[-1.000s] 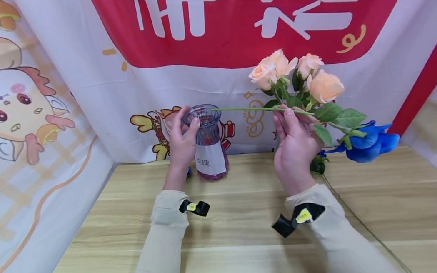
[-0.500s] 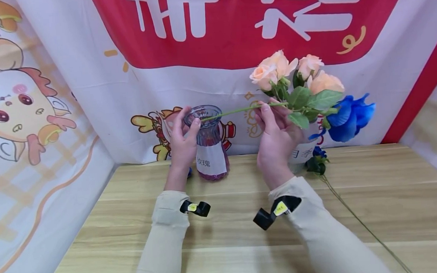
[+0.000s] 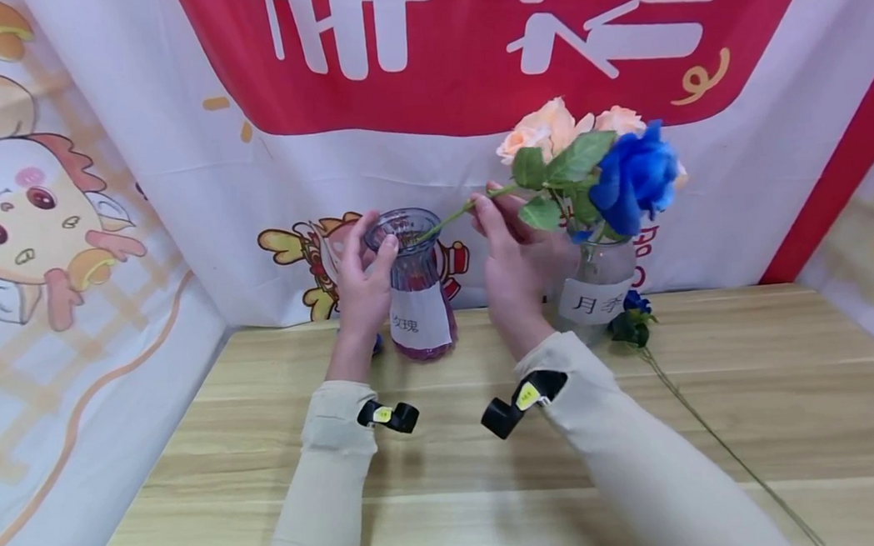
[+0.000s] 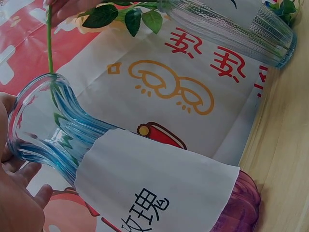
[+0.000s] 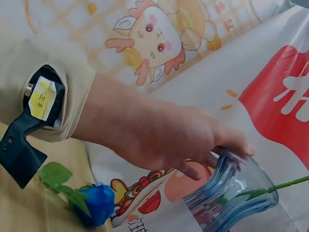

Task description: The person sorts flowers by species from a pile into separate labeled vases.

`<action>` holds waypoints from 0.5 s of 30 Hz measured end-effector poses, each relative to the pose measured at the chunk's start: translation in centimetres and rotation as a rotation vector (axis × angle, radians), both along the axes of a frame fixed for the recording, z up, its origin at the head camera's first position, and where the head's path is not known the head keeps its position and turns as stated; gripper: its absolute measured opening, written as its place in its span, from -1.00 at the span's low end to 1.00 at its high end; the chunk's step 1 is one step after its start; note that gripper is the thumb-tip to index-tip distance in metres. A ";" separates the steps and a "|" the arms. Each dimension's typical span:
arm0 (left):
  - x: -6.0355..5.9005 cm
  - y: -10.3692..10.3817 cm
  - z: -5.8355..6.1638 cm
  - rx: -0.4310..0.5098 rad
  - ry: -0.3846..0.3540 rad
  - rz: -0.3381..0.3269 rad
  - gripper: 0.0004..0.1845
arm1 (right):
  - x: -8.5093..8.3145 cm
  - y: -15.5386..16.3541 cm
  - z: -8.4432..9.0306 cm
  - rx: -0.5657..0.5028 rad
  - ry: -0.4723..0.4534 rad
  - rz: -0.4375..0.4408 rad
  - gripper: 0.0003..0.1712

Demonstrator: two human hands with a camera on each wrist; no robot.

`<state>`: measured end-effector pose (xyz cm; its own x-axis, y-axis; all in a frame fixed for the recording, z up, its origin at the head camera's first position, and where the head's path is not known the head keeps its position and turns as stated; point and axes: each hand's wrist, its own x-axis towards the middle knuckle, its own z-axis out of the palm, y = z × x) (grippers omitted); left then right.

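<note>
My left hand (image 3: 365, 290) grips the rim of a flared glass vase (image 3: 413, 273), bluish above and purple at its base, with a white paper label. My right hand (image 3: 515, 260) pinches the green stem (image 3: 446, 220) of a blue rose (image 3: 637, 179). That bloom points up and right, in front of the peach roses (image 3: 541, 129). The stem's lower end slants into the vase's mouth; in the left wrist view the stem (image 4: 49, 43) passes inside the rim. Green inside the glass (image 5: 241, 194) also shows in the right wrist view.
A clear labelled jar (image 3: 596, 301) bearing the peach roses stands right of the vase. Beside it, a small blue rose (image 3: 637, 302) lies with its long stem along the wooden table (image 3: 452, 514). Another blue rose (image 5: 96, 205) lies behind my left wrist. A printed cloth hangs behind.
My right hand has moved left toward the vase, and the blue rose has tilted from nearly level to bloom upward. Its stem end now dips into the vase. My left hand stays put.
</note>
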<state>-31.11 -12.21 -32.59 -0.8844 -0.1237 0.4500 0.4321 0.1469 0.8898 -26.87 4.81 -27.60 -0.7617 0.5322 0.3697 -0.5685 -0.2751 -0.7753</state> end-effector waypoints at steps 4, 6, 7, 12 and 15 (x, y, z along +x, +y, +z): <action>0.0 -0.2 0.0 -0.003 0.000 0.005 -0.37 | -0.8 -0.9 -0.5 0.115 0.052 0.003 -0.75; 0.0 -0.2 0.0 -0.001 0.005 0.002 -0.36 | -1.2 -1.2 -0.7 0.195 0.088 -0.006 -0.75; 0.0 -0.2 0.0 -0.002 0.007 0.002 -0.36 | -1.5 -1.4 -0.8 0.239 0.101 -0.014 -0.75; -0.2 0.0 0.1 -0.007 0.020 0.000 -0.35 | -2.4 -2.0 -1.2 0.463 0.128 -0.071 -0.76; -0.2 -0.1 0.0 -0.011 0.020 -0.001 -0.36 | -2.9 -2.2 -1.4 0.492 0.117 -0.046 -0.76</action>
<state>-31.31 -12.33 -32.58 -0.8753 -0.1178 0.4691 0.4501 0.1565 0.8792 -29.79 2.61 -28.97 -0.6800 0.3055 0.6666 -0.6622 0.1345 -0.7372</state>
